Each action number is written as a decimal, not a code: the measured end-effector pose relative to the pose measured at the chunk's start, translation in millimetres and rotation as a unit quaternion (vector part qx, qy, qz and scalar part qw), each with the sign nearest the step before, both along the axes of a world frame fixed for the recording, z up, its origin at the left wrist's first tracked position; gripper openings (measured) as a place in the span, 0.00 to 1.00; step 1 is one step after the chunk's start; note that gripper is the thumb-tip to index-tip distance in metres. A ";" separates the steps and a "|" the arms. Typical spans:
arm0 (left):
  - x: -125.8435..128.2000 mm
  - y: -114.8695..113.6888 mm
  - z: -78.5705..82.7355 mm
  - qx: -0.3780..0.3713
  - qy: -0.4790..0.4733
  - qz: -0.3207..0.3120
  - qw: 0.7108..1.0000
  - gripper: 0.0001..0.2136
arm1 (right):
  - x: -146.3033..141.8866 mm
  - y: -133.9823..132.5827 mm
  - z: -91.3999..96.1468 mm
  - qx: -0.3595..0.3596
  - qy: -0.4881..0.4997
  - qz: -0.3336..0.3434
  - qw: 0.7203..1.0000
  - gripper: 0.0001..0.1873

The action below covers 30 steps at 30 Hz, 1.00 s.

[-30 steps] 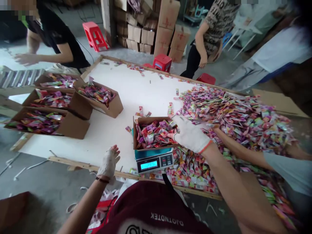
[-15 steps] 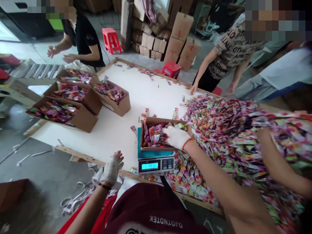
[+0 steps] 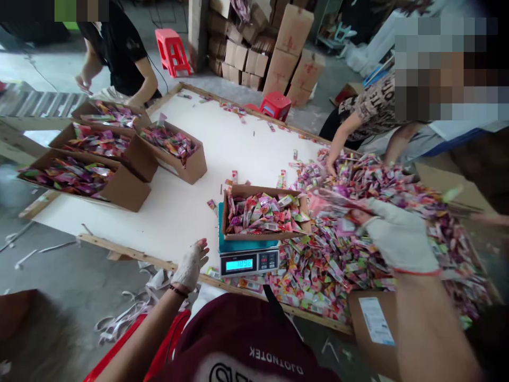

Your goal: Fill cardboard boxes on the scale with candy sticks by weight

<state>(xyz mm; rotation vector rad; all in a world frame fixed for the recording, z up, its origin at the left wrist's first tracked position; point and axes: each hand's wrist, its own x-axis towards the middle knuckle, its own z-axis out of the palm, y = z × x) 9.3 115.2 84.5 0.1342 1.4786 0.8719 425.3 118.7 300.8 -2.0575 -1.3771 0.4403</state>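
My right hand, in a white glove with a red cuff, is over the packet heap right of the scale. Its fingers are closed on blurred pink snack packets, which extend toward the box. The cardboard box, full of small colourful packets, rests on the teal pan of a digital scale with a lit display. My left hand, gloved with bare fingertips, is held over the table's near edge, left of the scale. Its fingers are stretched out and it holds nothing.
Filled boxes stand at the table's left, by a roller conveyor. A large packet heap covers the right side. A labelled carton is at the lower right. One co-worker is far left; another's hand reaches into the heap.
My right hand has left the box on the scale and moved right over the heap, now with packets. The labelled carton has come into view. The far-right co-worker leans further over the heap.
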 end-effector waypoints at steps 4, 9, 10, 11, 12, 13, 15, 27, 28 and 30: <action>4.3 6.4 -3.2 0.003 0.001 -0.012 1.000 0.13 | 17.2 -25.4 22.1 -0.054 -0.165 -0.077 0.982 0.19; 5.7 11.1 -5.3 0.005 0.002 -0.020 1.000 0.13 | 1.0 -27.9 26.2 -0.027 -0.176 -0.037 0.983 0.18; 6.5 11.4 -4.6 0.004 0.003 -0.022 1.000 0.12 | -4.2 -25.5 25.4 -0.024 -0.158 -0.036 0.986 0.19; 7.5 11.4 -3.8 0.002 0.003 -0.024 1.000 0.12 | -9.0 -22.4 24.3 -0.026 -0.142 -0.034 0.989 0.19; 8.7 11.1 -2.8 -0.001 0.005 -0.025 1.000 0.12 | -13.7 -18.7 22.9 -0.029 -0.130 -0.029 0.991 0.20; 9.8 10.4 -2.0 -0.004 0.007 -0.025 1.000 0.12 | -18.1 -14.3 21.0 -0.030 -0.118 -0.021 0.992 0.21; 11.7 8.1 -1.0 -0.010 0.010 -0.026 1.000 0.12 | -27.5 -3.6 15.3 -0.026 -0.089 0.011 0.996 0.21; -6.7 -7.7 -9.5 0.011 0.004 -0.006 1.000 0.13 | -77.2 39.2 -8.9 0.036 0.109 0.104 0.988 0.17; -8.0 -8.2 -9.3 0.010 0.002 -0.004 1.000 0.13 | -71.6 32.9 -4.9 0.036 0.124 0.063 0.990 0.18; -9.4 -9.3 -8.9 0.006 0.001 0.000 1.000 0.13 | -53.6 17.6 3.9 0.039 0.121 -0.010 0.992 0.19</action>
